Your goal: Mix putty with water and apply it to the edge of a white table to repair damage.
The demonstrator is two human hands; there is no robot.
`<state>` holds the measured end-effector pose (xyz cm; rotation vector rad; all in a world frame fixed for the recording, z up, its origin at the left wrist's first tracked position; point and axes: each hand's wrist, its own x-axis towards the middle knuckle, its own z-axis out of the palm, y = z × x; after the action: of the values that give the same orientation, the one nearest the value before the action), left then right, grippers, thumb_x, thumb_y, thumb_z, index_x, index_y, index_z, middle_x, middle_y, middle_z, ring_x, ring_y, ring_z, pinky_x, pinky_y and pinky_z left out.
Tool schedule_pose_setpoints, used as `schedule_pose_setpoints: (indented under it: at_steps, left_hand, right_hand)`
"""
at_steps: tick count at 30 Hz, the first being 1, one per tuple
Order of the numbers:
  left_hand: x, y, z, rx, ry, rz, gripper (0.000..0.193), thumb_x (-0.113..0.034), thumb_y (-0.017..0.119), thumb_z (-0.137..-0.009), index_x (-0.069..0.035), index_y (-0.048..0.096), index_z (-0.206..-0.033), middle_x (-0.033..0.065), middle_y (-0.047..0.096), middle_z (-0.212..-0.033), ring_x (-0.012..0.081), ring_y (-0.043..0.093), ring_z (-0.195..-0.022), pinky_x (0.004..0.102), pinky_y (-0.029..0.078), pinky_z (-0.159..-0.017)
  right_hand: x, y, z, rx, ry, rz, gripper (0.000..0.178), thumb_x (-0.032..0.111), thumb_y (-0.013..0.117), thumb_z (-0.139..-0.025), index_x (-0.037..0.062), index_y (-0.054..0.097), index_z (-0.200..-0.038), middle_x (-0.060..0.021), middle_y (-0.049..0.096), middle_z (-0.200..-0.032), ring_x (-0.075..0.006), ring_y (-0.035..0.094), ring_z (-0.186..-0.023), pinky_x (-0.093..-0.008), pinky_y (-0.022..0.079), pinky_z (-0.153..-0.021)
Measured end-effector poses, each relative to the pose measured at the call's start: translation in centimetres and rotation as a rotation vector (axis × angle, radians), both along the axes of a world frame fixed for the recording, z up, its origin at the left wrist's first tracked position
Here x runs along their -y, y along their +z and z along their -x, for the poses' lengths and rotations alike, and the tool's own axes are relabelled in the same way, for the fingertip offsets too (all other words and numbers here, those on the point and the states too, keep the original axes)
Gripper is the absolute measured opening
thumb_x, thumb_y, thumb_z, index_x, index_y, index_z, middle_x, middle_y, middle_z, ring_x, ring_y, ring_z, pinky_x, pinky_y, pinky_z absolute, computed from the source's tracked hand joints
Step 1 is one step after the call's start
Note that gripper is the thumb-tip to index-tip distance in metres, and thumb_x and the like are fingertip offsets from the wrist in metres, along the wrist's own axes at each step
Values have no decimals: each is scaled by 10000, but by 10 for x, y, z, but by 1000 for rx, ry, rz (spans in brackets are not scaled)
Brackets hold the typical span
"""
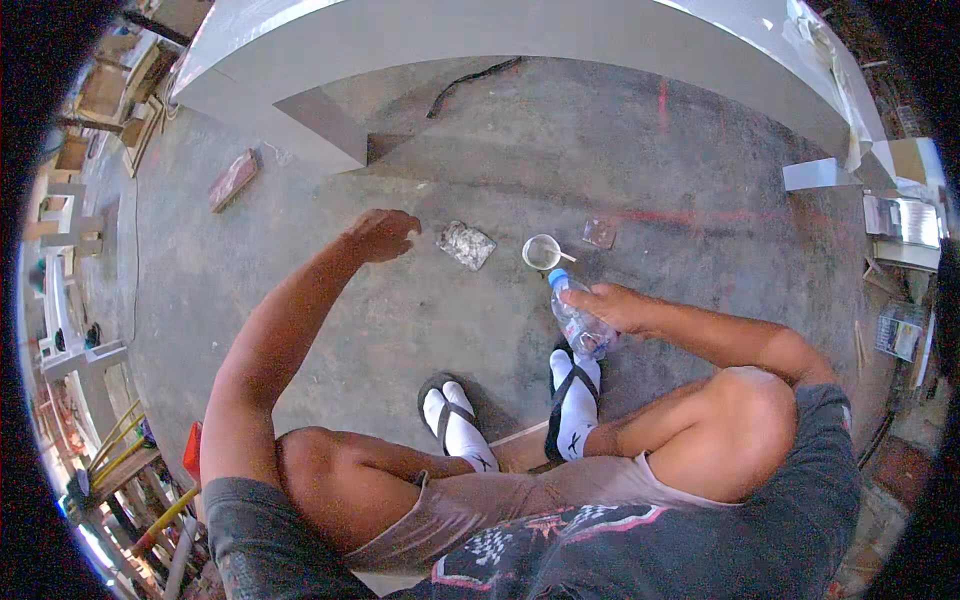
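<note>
1 bottle [577, 318] is held tight by right hand [617, 306], 1 cup [541, 252] nearby; left hand [385, 234] is raised, curled, w/ nothing in it.

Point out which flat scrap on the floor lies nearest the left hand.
The crinkled silvery scrap, just beside the left hand. The reddish square scrap lies beyond the white cup; the brick-coloured slab lies farther off.

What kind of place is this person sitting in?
Probably a workshop or building site. The floor is bare, stained concrete floor, a big grey slab stands ahead, and wooden frames are stacked at the left. The right hand holds a plastic bottle beside a small cup.
</note>
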<state>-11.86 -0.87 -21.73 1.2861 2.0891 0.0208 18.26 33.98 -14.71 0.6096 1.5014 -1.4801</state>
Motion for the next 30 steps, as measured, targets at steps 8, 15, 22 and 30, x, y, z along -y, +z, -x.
schedule_pose_setpoints:
  at_steps: [8, 15, 22, 30]
  left_hand:
    - [-4, -15, -6, -21, -41, -41, 357, -242, 727, -936, -145, 675, -1276, 129, 729, -1253, 361, 695, -1169, 522, 544, -998]
    - [-12, -33, -9, -7, -32, -28, 415, -186, 730, -930, -112, 641, -1329, 161, 676, -1327, 361, 641, -1272, 513, 517, -1059]
    - [-21, -67, -40, -156, -153, -250, 606, -113, 706, -899, -128, 524, -1477, 148, 465, -1563, 366, 476, -1445, 528, 494, -1086]
    - [-22, -92, -70, -497, -278, -226, 624, -169, 646, -971, -101, 444, -1557, 165, 505, -1481, 327, 538, -1344, 457, 491, -1066]
  right_hand:
    - [-3, -12, -1, -71, 141, -128, 623, 653, 617, -1014, 43, 741, -1014, -42, 734, -876, -143, 665, -735, -345, 539, -681]
    - [-10, -37, -6, -192, 417, -362, 809, 750, 678, -888, 1, 702, -1192, -191, 766, -1073, -331, 739, -949, -456, 579, -867]
    - [-89, -53, -3, -609, 406, -597, 688, 366, 851, -774, 37, 606, -1326, -211, 730, -1149, -333, 712, -1025, -471, 561, -895]
    - [-182, -133, 29, -812, -112, -1098, 708, 374, 846, -828, 30, 583, -1387, -214, 719, -1198, -364, 711, -1083, -484, 563, -915]
